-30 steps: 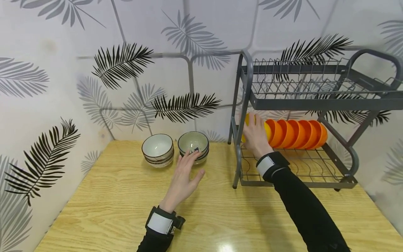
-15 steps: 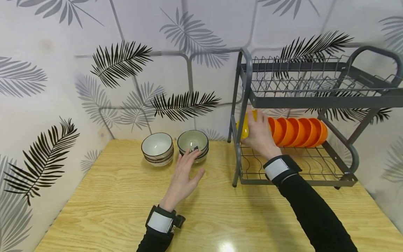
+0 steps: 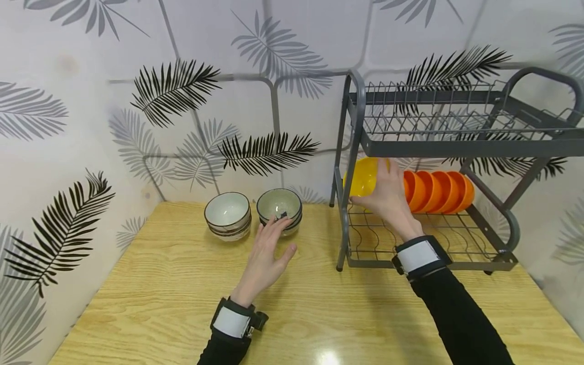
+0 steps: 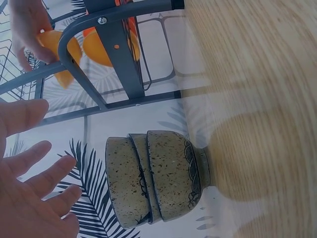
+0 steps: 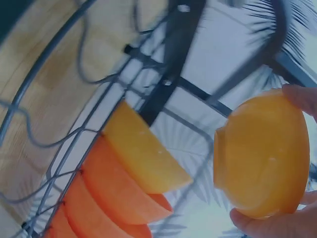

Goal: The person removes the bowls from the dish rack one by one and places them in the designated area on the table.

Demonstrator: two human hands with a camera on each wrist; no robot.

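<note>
My right hand (image 3: 388, 195) grips a yellow bowl (image 5: 267, 153) between thumb and fingers, tilted with its inside facing left and its foot towards the row. This is at the left end of the dish rack's lower shelf. A second yellow bowl (image 5: 143, 151) stands there beside a row of orange bowls (image 3: 438, 191). My left hand (image 3: 264, 256) hovers over the table with fingers spread and nothing in them. Its fingertips overlap the right stack of speckled ceramic bowls (image 4: 173, 176) in the head view; the left wrist view shows a gap between them.
A second stack of ceramic bowls (image 3: 227, 215) stands to the left on the wooden table (image 3: 173, 304). The rack's upper shelf (image 3: 456, 148) spans above my right hand. Its left post (image 3: 349, 203) stands close by the held bowl. Leaf-patterned wall covering lies behind.
My right wrist has swung to the right, and more of the held yellow bowl's inside now shows at the rack's left end. The left hand and both ceramic stacks stay put.
</note>
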